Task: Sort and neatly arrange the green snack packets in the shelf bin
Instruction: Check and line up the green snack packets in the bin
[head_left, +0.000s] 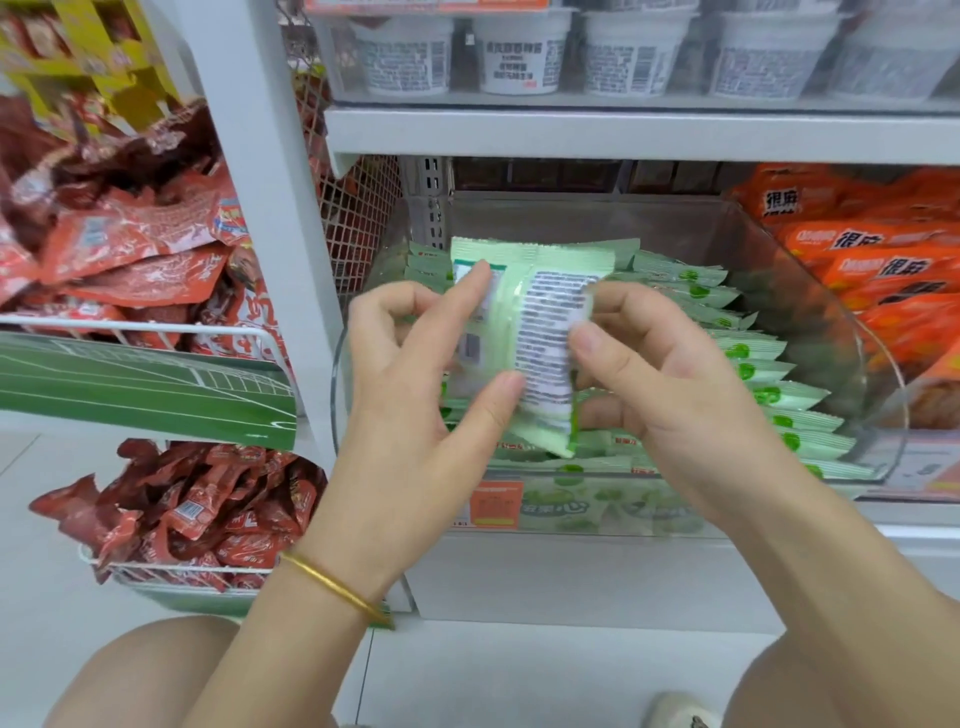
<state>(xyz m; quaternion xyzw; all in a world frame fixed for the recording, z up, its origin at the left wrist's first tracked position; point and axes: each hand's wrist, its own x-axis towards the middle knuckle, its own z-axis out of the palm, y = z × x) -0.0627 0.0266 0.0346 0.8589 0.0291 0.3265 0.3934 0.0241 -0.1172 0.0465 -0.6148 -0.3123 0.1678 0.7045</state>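
Head: left hand (415, 364) and right hand (660, 364) pinch green packets (545, 322), possibly stacked.

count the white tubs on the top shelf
5 in one row on the top shelf: leftmost tub, second tub, middle tub, fourth tub, and blurred rightmost tub at the frame edge. More may hide behind.
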